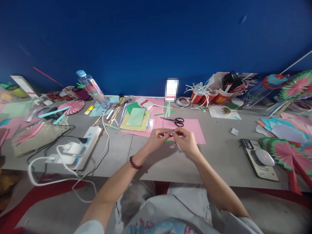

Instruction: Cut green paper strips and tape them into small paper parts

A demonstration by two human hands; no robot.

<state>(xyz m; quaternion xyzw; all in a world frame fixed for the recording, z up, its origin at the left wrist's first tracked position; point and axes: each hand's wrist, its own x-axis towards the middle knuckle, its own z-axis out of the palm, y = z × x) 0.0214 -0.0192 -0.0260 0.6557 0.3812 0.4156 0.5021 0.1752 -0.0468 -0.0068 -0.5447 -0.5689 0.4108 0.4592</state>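
My left hand and my right hand meet fingertip to fingertip over the near edge of a pink paper sheet. Both are closed in a pinch. A thin whitish strip, which looks like paper, hangs below the fingers of my right hand. What sits between the fingertips is tiny and mostly covered; my left hand seems to pinch its other end, but I cannot make it out. Just beyond my hands, black-handled scissors lie on the pink sheet. Green paper strips lie past them.
Left of centre are stacked coloured papers, a tilted plastic bottle and a power strip with loose cables. To the right lie a phone with a white case on it and paper fans. Red paper cups stand behind.
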